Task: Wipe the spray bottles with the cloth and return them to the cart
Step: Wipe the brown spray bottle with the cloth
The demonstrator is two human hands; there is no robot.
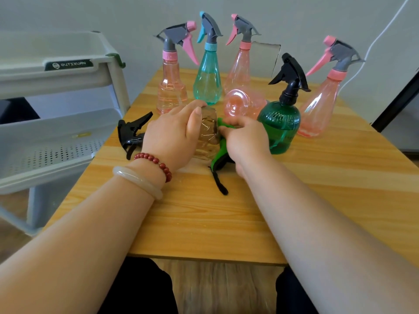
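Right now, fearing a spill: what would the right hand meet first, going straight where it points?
Likely the clear brownish plastic bottle in the left hand; the right hand holds a green cloth against it.

Table (226,223): pale wood, visible grain, smooth, low sheen.
Pink bottles (171,87), teal bottle (207,80), green bottle (280,125): translucent plastic, glossy, faceted or ribbed.
Brown bottle (207,130): clear tinted plastic, shiny, ridged.
Grey triggers (174,34): matt plastic.
Black trigger (131,134): glossy plastic.
Cloth (218,159): soft green fabric, matt, black stitched edge.
Cart (56,132): off-white matt plastic, lower shelf perforated.
Beads (156,160): polished red.
Bangle (138,181): smooth, milky, semi-gloss.
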